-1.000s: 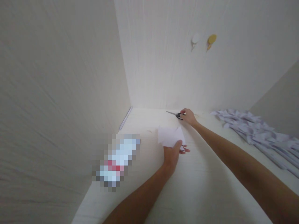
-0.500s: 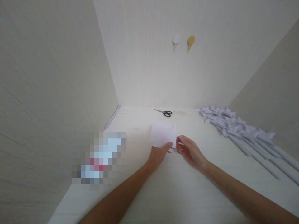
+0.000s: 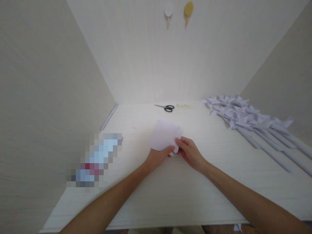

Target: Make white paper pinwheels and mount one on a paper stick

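A white piece of paper (image 3: 164, 135), roughly square with what look like slits near its corners, is held above the middle of the table. My left hand (image 3: 159, 157) grips its lower edge, thumb on top and the fingers mostly hidden underneath. At the lower right corner, my right hand (image 3: 190, 151) pinches the same paper between thumb and fingers. The two hands almost meet at that corner. Beyond the paper lies a pair of scissors (image 3: 165, 107) with black handles, its blades pointing left.
Several white paper pinwheels (image 3: 243, 112) on paper sticks are heaped along the right side. Thin white strips (image 3: 109, 117) lie by the left wall, and a blurred-out object (image 3: 97, 159) is nearer. White (image 3: 168, 11) and yellow (image 3: 188, 9) hooks hang on the back wall.
My right hand has moved from just beside the paper onto its right corner and closed on it. My left hand keeps its grip. The view has tilted down.
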`<action>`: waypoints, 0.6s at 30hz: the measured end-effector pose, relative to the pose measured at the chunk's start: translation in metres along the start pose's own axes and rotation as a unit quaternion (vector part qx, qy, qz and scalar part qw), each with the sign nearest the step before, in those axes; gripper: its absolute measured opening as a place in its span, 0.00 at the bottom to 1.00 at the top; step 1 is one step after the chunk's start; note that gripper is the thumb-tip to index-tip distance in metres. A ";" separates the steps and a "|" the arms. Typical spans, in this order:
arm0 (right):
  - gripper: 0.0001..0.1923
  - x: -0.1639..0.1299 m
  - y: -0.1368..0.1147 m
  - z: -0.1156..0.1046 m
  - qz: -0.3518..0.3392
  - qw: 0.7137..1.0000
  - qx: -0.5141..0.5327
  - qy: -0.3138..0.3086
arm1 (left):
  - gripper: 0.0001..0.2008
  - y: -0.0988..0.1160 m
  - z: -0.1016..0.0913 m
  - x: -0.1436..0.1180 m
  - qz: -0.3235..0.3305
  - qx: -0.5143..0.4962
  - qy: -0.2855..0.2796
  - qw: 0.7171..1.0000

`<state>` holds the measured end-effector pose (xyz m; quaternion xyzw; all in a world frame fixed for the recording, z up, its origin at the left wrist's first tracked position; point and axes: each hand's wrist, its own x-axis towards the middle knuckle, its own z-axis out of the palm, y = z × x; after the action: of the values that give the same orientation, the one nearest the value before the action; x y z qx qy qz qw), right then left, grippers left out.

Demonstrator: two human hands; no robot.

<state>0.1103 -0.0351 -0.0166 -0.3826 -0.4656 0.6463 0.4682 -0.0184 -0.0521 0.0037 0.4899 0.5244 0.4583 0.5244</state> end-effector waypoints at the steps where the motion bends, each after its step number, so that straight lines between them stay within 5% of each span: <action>1: 0.15 0.000 -0.001 0.000 0.002 1.000 -0.001 -0.007 | 0.07 0.001 0.000 0.000 0.003 -0.006 0.003 1.000; 8: 0.13 -0.003 -0.006 0.000 0.013 0.997 -0.024 -0.065 | 0.07 -0.004 -0.004 0.006 0.040 -0.053 -0.028 0.997; 18: 0.09 -0.004 -0.008 -0.001 0.023 0.993 -0.043 -0.105 | 0.09 -0.006 -0.006 0.009 0.028 -0.055 0.027 0.998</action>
<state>0.1145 -0.0373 -0.0092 -0.3427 -0.5310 0.6728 0.3848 -0.0243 -0.0435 -0.0030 0.4629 0.4982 0.5138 0.5229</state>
